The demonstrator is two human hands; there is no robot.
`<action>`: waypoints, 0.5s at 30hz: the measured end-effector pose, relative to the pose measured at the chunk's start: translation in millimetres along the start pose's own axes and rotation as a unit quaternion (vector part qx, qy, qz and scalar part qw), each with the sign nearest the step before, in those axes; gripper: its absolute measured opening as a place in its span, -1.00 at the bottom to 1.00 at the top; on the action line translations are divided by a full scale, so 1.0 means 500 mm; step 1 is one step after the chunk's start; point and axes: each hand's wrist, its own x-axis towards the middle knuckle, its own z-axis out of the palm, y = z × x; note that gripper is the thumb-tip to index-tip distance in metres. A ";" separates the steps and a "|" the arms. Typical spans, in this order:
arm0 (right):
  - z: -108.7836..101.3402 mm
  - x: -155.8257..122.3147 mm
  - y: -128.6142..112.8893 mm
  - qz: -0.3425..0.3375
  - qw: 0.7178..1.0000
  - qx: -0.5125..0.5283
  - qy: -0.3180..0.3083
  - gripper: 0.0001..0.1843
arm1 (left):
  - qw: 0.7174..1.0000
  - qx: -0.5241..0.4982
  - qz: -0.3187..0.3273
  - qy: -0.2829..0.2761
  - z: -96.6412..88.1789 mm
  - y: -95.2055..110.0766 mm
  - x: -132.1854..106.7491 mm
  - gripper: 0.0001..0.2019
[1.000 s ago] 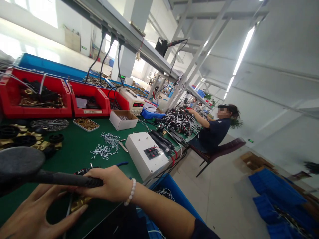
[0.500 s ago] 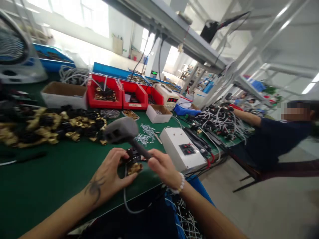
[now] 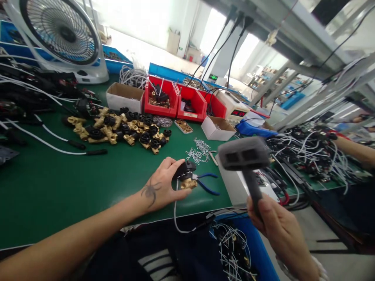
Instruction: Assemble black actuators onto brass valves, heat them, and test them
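My left hand (image 3: 165,183) is closed round a brass valve (image 3: 188,184) with a black plastic housing (image 3: 186,168), holding it on the green bench near its front edge. A grey cable (image 3: 175,222) hangs from this assembly over the edge. Blue-handled pliers (image 3: 208,184) lie against its right side; their jaws are partly hidden. My right hand (image 3: 275,218) grips the handle of a grey mallet (image 3: 244,153), held up to the right of the valve with its head on top. Thin metal clips (image 3: 199,151) and a small metal pin (image 3: 213,158) lie beyond.
Brass valves with black caps (image 3: 125,128) are heaped at the left. Red bins (image 3: 191,103) and white boxes (image 3: 218,128) line the back, beside a fan (image 3: 67,37). A white switch box (image 3: 233,183) sits below the mallet. A blue crate (image 3: 263,249) holds cabled parts; a co-worker's arm (image 3: 356,150) is at right.
My right hand has moved the mallet away from the valve, up and to the right. The pliers beside the valve now show fully by their handles. The camera view has turned left.
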 end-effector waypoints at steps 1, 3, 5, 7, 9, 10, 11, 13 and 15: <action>0.002 0.001 -0.002 0.011 0.999 0.031 0.020 -0.41 | 1.000 0.001 0.000 0.001 0.001 0.000 0.000 -0.31; 0.009 0.005 -0.001 0.025 0.999 0.045 0.008 -0.39 | 1.000 0.000 0.003 0.003 0.002 -0.001 -0.001 -0.31; 0.014 0.012 0.002 0.027 0.997 -0.011 -0.068 -0.36 | 1.000 -0.002 0.007 0.004 0.001 -0.001 -0.002 -0.30; 0.011 0.018 0.006 0.023 0.989 -0.061 -0.131 -0.35 | 1.000 -0.004 0.007 0.002 0.000 0.001 -0.003 -0.31; 0.001 0.020 0.007 0.024 0.991 -0.049 -0.119 -0.37 | 1.000 -0.007 0.005 -0.003 -0.001 0.002 -0.003 -0.31; -0.004 0.019 0.007 0.026 0.996 -0.022 -0.088 -0.37 | 1.000 -0.007 0.004 -0.004 -0.002 0.002 -0.002 -0.31; -0.007 0.018 0.007 0.031 0.998 0.007 -0.055 -0.37 | 1.000 -0.006 0.004 -0.004 -0.002 0.003 -0.002 -0.31; -0.006 0.017 0.006 0.036 0.998 0.036 -0.019 -0.36 | 1.000 -0.003 0.007 0.000 -0.002 0.003 -0.001 -0.31; 0.001 0.020 0.004 0.031 0.998 -0.005 -0.061 -0.34 | 1.000 -0.006 0.010 0.002 -0.001 0.003 -0.001 -0.33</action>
